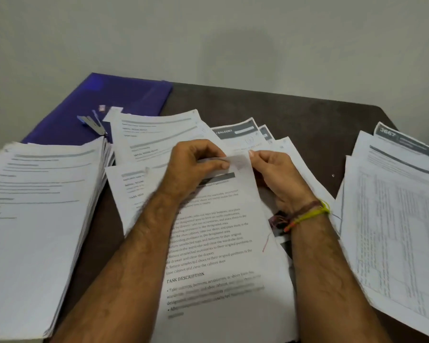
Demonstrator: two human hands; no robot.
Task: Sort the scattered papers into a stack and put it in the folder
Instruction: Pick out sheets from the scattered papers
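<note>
A plain pale wall backs a dark counter (pixel 270 107) strewn with paper. I have both hands at the top edge of the printed sheet (pixel 216 231) in front of me: the left hand (pixel 193 167) has its fingers (pixel 208 151) curled over that edge with the thumb lying along it, and the right hand (pixel 275 174) pinches the same edge from the other side — both are closed on paper, though I cannot tell whether on one leaf or several. The sheet lies on loose papers (pixel 156 137) fanned out beyond my knuckles. Further out, a thick stack (pixel 35 206) sits at my left, and a spread of table-printed pages (pixel 394 206) at my right. The blue folder (pixel 109 105) lies at the far left corner, a metal clip (pixel 92 123) on it, partly under the papers.

I judge these sheets light, limp and slick — they will sag and slide apart. Gripping by opposite edges, then squaring them against the counter, looks safest.
</note>
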